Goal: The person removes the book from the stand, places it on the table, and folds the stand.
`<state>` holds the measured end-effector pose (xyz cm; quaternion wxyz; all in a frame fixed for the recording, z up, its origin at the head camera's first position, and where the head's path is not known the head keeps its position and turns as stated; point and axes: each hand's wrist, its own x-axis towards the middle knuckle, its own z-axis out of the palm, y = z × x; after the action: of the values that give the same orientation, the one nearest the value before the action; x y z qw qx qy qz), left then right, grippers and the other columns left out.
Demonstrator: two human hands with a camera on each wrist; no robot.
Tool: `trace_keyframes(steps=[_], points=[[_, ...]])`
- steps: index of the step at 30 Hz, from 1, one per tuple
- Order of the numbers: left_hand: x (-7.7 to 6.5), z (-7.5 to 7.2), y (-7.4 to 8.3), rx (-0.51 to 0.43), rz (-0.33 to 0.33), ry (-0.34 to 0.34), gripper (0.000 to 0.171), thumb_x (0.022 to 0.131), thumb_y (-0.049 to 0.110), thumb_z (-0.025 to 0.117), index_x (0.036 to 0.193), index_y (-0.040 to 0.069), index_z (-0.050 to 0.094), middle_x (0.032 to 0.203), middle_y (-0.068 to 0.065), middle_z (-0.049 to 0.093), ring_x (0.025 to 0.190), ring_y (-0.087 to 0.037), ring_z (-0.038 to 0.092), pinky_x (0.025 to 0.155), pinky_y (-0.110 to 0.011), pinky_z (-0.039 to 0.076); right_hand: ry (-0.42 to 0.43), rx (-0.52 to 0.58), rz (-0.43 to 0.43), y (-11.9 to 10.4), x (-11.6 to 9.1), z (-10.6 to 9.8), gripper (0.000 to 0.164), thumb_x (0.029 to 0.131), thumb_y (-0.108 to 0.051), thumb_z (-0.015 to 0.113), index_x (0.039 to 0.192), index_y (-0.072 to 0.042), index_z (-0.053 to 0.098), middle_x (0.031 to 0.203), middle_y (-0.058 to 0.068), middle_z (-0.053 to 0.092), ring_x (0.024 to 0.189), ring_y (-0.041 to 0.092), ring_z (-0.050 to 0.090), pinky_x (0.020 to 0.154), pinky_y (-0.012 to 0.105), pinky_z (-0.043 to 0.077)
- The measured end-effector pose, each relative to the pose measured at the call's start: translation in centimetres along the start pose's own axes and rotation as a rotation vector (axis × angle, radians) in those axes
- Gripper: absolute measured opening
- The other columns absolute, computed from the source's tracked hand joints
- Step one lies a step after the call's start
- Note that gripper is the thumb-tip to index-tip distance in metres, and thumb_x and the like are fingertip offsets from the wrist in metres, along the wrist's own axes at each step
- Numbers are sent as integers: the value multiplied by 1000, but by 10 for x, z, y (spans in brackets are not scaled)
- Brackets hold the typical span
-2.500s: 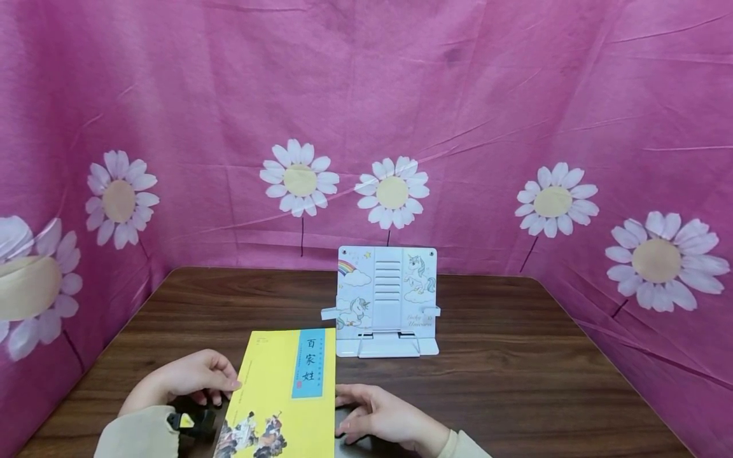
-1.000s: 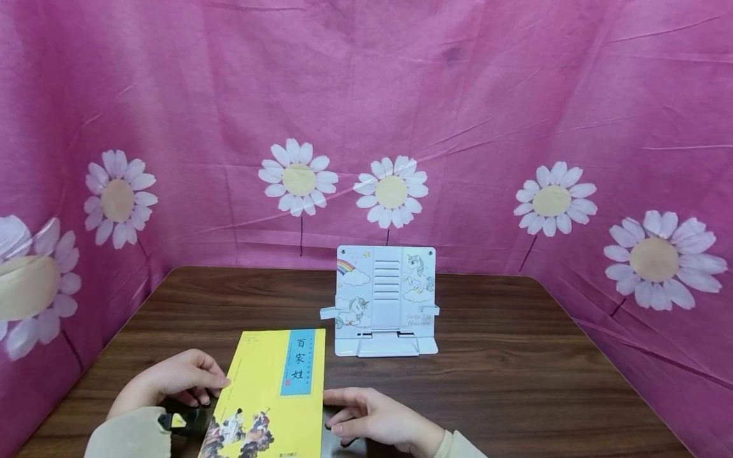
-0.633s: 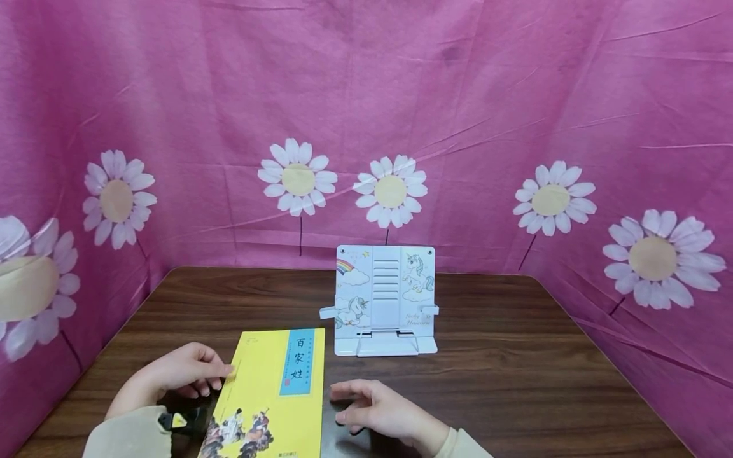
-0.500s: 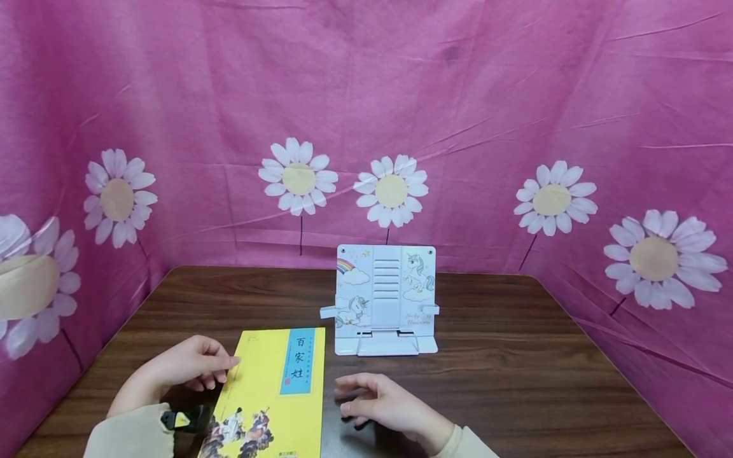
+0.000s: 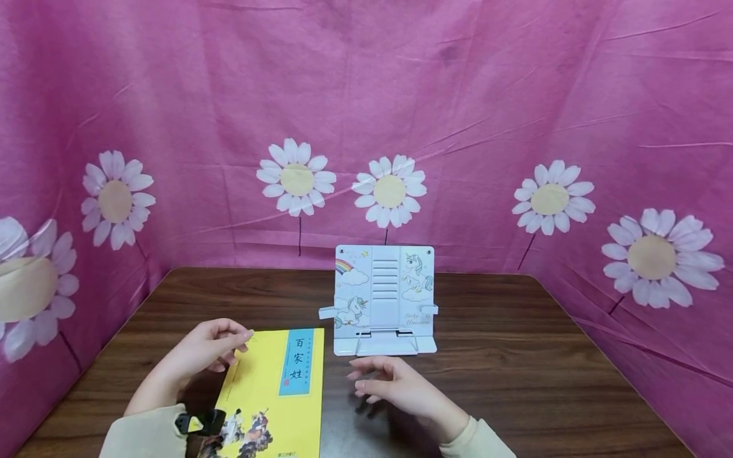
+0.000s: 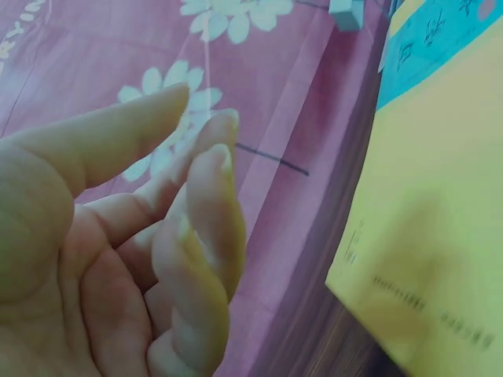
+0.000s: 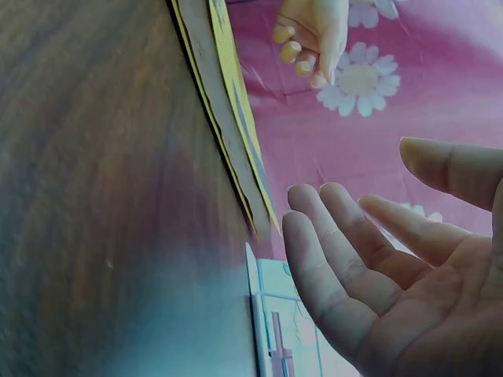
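Observation:
A yellow book [image 5: 269, 381] with a blue title panel lies on the table at the front, its lower end cut off by the head view. My left hand [image 5: 206, 346] hovers over the book's upper left corner, thumb and fingers apart with nothing between them. In the left wrist view the same hand [image 6: 134, 236] shows its loosely bent fingers clear of the cover. To the right of the book, my right hand [image 5: 395, 388] is held above the table, holding nothing. Its fingers [image 7: 338, 267] are relaxed and slightly bent in the right wrist view.
Behind the right hand stands a white book stand [image 5: 385, 292] with unicorn pictures, side clips and a front ledge. The brown wooden table [image 5: 515, 381] is enclosed by a pink curtain [image 5: 458, 95] printed with daisies. A black strap [image 5: 200, 422] circles the left wrist.
The book slid a little left, then stayed put. The right hand came off its right edge and moved forward and right. The left hand went forward along the left edge to the upper corner.

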<state>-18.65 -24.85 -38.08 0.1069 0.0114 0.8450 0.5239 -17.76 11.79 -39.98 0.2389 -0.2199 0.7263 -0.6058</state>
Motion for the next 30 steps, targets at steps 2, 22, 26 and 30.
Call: trace_keyframes(steps=[2, 22, 26, 30], points=[[2, 4, 2, -4, -8, 24, 44, 99, 34, 61, 117, -6, 57, 90, -6, 69, 71, -17, 62, 59, -33, 52, 4, -19, -14, -1, -1, -3, 47, 96, -14, 62, 134, 12, 51, 124, 30, 62, 100, 27, 69, 78, 28, 57], [-7, 17, 34, -73, 79, 44, 39, 98, 32, 62, 118, -1, 58, 95, -5, 66, 75, -17, 60, 57, -32, 53, 82, -111, -115, -20, -13, -46, 49, 98, -16, 60, 135, 14, 48, 122, 32, 62, 97, 13, 70, 86, 40, 58], [-7, 22, 41, -81, 118, 43, 37, 98, 31, 62, 118, 0, 59, 95, -5, 67, 77, -19, 62, 60, -33, 55, 115, -125, -113, -23, -16, -56, 49, 99, -16, 59, 136, 13, 48, 124, 31, 62, 98, 12, 70, 87, 36, 58], [-3, 30, 50, -85, 136, 43, 38, 98, 33, 63, 117, 1, 60, 97, -7, 68, 78, -22, 63, 62, -34, 55, 146, -117, -112, -26, -18, -63, 49, 99, -15, 58, 137, 14, 47, 125, 32, 61, 97, 10, 69, 87, 36, 58]])
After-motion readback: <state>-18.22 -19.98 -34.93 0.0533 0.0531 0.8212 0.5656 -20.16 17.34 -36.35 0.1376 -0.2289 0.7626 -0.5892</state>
